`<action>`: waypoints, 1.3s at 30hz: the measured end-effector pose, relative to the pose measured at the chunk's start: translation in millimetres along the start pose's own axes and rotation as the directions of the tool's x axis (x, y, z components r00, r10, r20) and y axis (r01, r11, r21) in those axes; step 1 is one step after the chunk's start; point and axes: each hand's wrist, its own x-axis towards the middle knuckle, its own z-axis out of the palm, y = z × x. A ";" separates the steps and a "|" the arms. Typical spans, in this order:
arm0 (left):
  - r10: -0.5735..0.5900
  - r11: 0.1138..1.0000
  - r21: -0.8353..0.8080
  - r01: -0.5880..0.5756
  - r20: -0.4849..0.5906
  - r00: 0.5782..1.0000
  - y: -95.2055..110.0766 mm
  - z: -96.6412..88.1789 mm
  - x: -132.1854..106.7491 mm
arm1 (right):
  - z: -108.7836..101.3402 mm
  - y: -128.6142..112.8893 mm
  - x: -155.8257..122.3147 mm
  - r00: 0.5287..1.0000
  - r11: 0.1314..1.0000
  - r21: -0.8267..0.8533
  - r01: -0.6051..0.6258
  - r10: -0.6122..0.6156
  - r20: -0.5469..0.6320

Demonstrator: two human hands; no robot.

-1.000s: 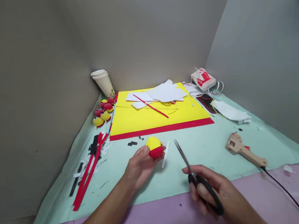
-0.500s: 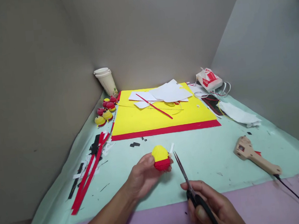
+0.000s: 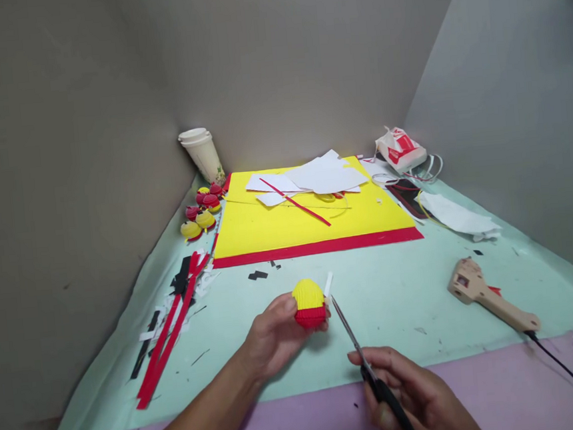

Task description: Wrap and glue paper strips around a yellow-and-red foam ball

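My left hand [image 3: 273,335] grips a small ribbed paper ball [image 3: 308,303], yellow on top and red below, just above the pale green sheet [image 3: 399,299]. A short white paper strip [image 3: 328,283] sticks up from the ball's right side. My right hand [image 3: 417,394] is closed on black-handled scissors [image 3: 362,355]. Their blades point up and left, with the tips at the base of the white strip, right beside the ball.
A yellow and red foam sheet [image 3: 312,229] lies beyond, with white paper scraps and a red strip on it. Several finished red-yellow balls [image 3: 201,212] and a paper cup [image 3: 203,155] stand at the back left. A glue gun [image 3: 489,294] lies at right, red strips [image 3: 169,332] at left.
My left hand drew the ball nearer to me. The scissors swung in from the right until their tips reached the white strip. The view shifted slightly.
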 end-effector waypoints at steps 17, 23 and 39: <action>0.031 0.999 0.017 -0.030 -0.081 0.996 -0.3 -1.1 3.1 | -42.9 -37.6 29.4 0.844 0.389 -0.857 0.337 -0.528 0.093; 0.046 0.971 0.234 -0.047 0.013 0.999 -1.1 -2.7 3.6 | -14.8 -68.2 36.3 0.798 0.580 -0.660 0.478 -0.601 0.050; 0.046 0.956 0.289 -0.049 0.016 0.999 -3.3 -4.1 3.3 | -7.9 -66.8 50.0 0.840 0.632 -0.662 0.404 -0.543 -0.006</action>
